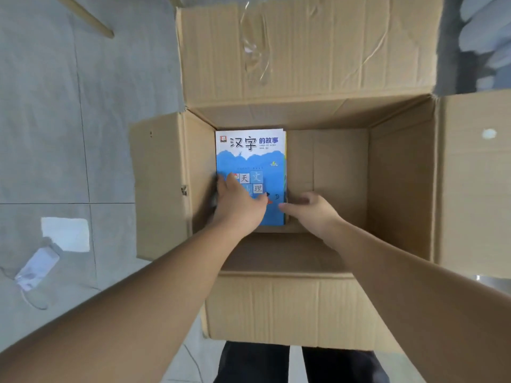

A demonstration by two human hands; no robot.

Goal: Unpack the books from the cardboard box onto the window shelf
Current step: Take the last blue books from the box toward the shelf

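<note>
Cardboard box [401, 189], flaps open: blue book [250, 158] flat inside. Left hand [237, 205] spread on cover; right hand [312, 210] at its edge, grip apparently loose, fingers apart.

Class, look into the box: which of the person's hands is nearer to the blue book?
Left. The left hand lies on the blue book cover's lower left part; the right hand sits at the book's right edge, mostly beside it.

The left hand [240, 201] hides the book [250, 161] cover's lower corner.
</note>
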